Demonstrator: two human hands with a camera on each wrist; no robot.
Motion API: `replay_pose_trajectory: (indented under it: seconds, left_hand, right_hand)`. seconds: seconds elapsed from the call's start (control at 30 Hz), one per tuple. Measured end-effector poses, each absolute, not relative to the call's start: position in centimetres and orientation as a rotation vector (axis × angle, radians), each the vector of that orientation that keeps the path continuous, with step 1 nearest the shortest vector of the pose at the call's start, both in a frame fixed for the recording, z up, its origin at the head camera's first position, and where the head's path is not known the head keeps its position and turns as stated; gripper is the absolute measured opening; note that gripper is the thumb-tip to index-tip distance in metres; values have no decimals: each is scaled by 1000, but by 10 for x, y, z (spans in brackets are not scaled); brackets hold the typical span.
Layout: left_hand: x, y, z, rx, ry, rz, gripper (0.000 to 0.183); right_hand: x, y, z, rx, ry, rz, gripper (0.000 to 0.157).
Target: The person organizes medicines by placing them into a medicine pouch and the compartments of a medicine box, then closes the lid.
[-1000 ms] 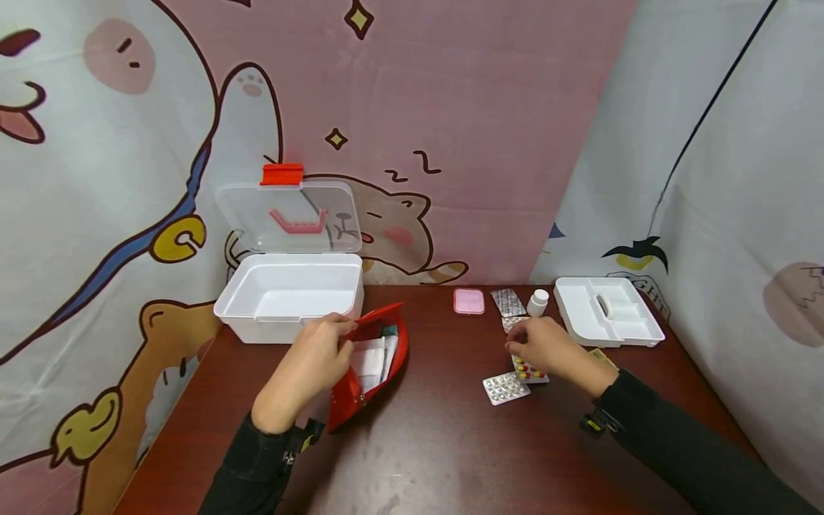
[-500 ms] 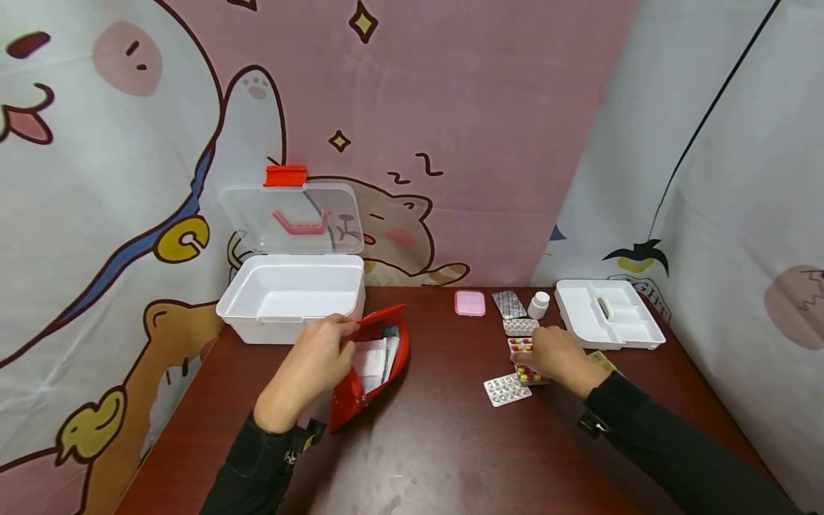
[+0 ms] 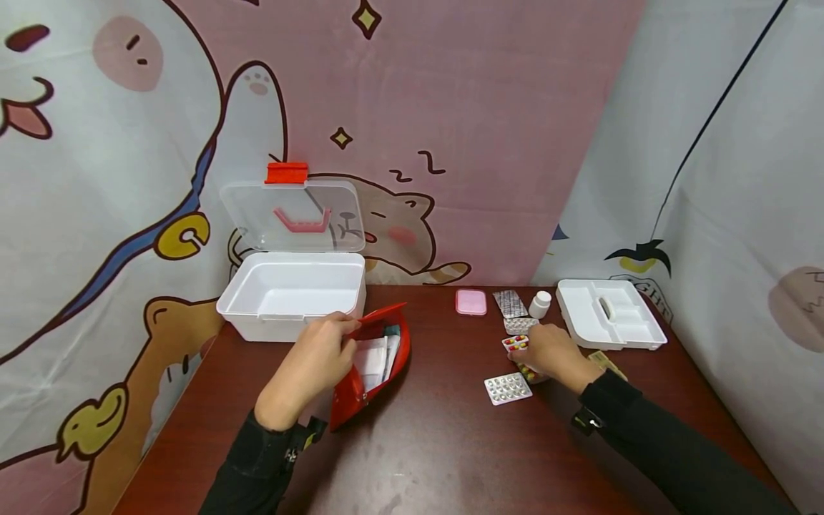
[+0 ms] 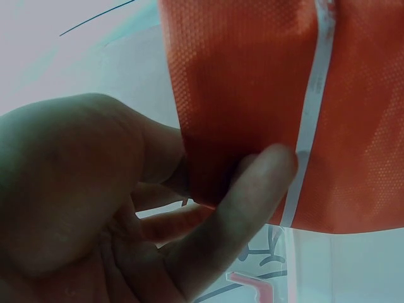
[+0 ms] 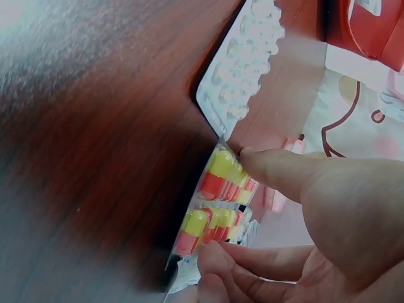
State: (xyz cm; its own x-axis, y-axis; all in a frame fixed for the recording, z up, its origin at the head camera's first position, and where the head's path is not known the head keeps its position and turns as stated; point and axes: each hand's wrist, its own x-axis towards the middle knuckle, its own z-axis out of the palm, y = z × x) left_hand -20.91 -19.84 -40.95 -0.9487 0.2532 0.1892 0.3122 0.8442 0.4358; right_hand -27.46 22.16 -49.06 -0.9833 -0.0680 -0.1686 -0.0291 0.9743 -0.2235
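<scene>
My left hand (image 3: 325, 350) grips the top edge of a red zip pouch (image 3: 347, 400), which stands open with white packets (image 3: 370, 363) inside. In the left wrist view, thumb and fingers pinch the pouch's red fabric (image 4: 246, 76). On the right, my right hand (image 3: 555, 352) holds a blister pack of red-and-yellow capsules (image 3: 515, 343) between thumb and fingers, partly hiding it. The right wrist view shows the capsule pack (image 5: 214, 183) close up, thumb at one edge and fingertips at the other. Just in front lies a silver blister pack with round pockets (image 3: 508, 389).
An open white box (image 3: 257, 329) with a raised clear lid (image 3: 251, 214) stands back left. Toward the back right are a pink case (image 3: 471, 302), more blister packs (image 3: 510, 304), a white bottle (image 3: 540, 305) and a white tray (image 3: 582, 332). A yellowish packet (image 3: 607, 365) lies by my right wrist.
My right hand has come down onto the capsule pack and now grips it; the pack's far end has turned slightly. My left hand keeps its hold on the pouch.
</scene>
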Motion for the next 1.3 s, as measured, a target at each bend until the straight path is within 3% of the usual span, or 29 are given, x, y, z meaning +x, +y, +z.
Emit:
replay_pose_trajectory:
  seconds: [0.47,0.73,0.9,1.17,1.3]
  left_hand:
    - [-210,-197,-411,-448,-2897,-710,36]
    - [-209,-196,-410,-440,-2902,-717,36]
    - [-209,-196,-409,-436,-2906,-717,37]
    - [-208,-197,-410,-434,-2900,-717,36]
    - [-208,-198,-410,-469,-2871,-704,36]
  right_hand:
    - [-269,202,-495,-265,3065,-318,35]
    - [-267,195,-500,-374,3109,-396,52]
    - [-267,188,-502,-440,3121,-511,54]
    - [-265,170,-489,-645,3067,-627,24]
    - [-265,157,-474,-531,2934,-884,27]
